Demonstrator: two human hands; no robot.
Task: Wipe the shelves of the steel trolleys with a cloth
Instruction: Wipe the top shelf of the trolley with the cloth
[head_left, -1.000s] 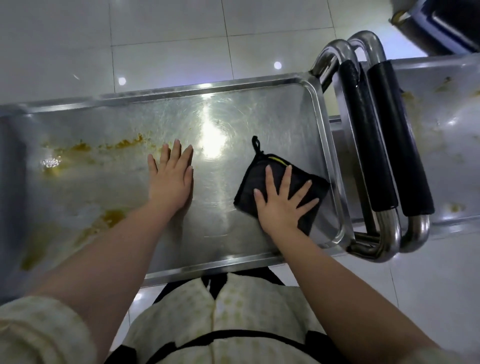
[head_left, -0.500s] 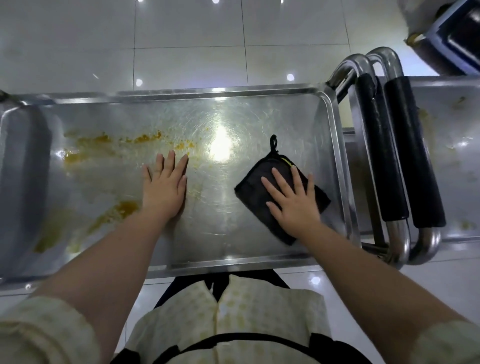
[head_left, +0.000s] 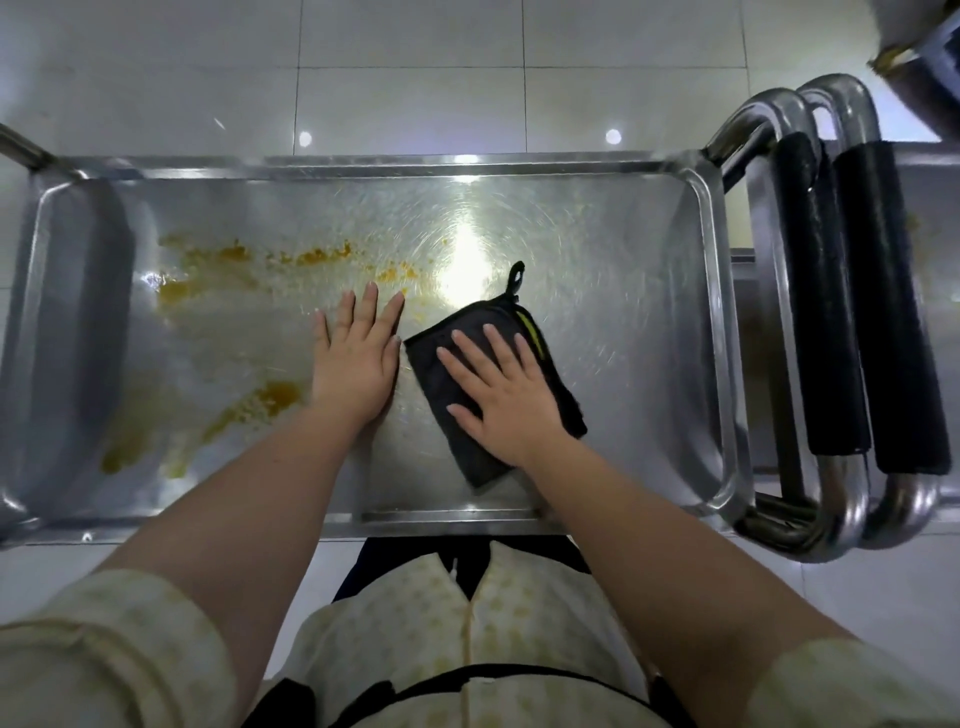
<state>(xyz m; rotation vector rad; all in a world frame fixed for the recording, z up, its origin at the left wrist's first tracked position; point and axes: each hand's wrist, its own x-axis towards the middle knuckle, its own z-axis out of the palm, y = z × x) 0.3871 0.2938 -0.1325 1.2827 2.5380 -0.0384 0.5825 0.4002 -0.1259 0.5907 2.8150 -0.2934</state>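
Observation:
The steel trolley's top shelf (head_left: 623, 260) fills the middle of the view. Yellow-orange smears (head_left: 244, 260) cover its left half. A folded black cloth (head_left: 457, 447) with a hanging loop and a yellow tag lies flat on the shelf, just right of centre. My right hand (head_left: 498, 395) presses on the cloth with straight, spread fingers. My left hand (head_left: 358, 358) rests flat on the bare steel right beside the cloth's left edge, fingers straight.
Two trolley handles with black foam grips (head_left: 852, 312) stand side by side at the right. A second trolley's stained shelf (head_left: 930, 234) lies beyond them. White floor tiles (head_left: 415, 78) surround the trolleys. A dark blue object (head_left: 930, 57) sits in the top right corner.
My right hand has slid the cloth leftwards from the shelf's right end to just beside my left hand. My left hand has stayed flat at about the same spot.

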